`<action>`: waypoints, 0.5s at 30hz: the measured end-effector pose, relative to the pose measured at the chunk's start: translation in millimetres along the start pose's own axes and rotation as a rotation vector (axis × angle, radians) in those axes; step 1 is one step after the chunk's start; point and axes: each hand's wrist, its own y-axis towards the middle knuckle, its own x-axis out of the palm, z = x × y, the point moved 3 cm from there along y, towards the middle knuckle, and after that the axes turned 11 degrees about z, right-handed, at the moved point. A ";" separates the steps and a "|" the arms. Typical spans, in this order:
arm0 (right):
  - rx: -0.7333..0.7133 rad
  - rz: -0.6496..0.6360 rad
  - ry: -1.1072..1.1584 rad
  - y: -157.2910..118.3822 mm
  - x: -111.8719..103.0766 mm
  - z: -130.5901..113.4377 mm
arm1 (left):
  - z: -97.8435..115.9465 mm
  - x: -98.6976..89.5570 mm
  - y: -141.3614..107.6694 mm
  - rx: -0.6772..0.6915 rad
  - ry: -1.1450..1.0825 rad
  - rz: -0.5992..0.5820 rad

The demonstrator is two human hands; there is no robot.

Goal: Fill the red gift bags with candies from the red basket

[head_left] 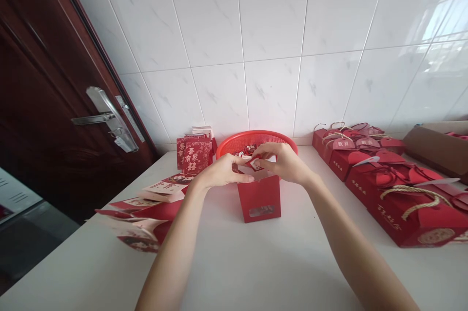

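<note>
A small red gift box point(259, 202) with a clear window low on its front stands upright on the table, its top open. My left hand point(224, 172) is closed on the box's left upper edge, thumb along the front rim. Just above the opening, my right hand point(283, 162) pinches a small red-and-white packet point(257, 163). My left fingertips are close to this packet; whether they touch it I cannot tell. Behind both hands sits a red plastic basket point(256, 134) holding small wrapped pieces, partly hidden by my hands.
Flat red printed boxes and cards point(153, 208) lie in a loose pile on the left. More red printed boxes point(195, 155) stand near the tiled wall. Rows of closed red gift boxes point(387, 204) with rope handles line the right, beside a brown carton point(431, 150).
</note>
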 end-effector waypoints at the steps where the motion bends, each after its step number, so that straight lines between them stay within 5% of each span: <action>1: -0.004 -0.007 -0.036 -0.1 0.7 0.5 | -0.5 0.1 0.2 0.010 -0.018 -0.011; 6: -0.017 -0.045 -0.077 -0.8 2.0 2.7 | -2.8 -0.1 1.9 0.026 0.006 -0.035; 15: -0.048 0.076 -0.153 0.7 -13.6 1.3 | -6.6 0.4 4.9 0.002 0.013 0.047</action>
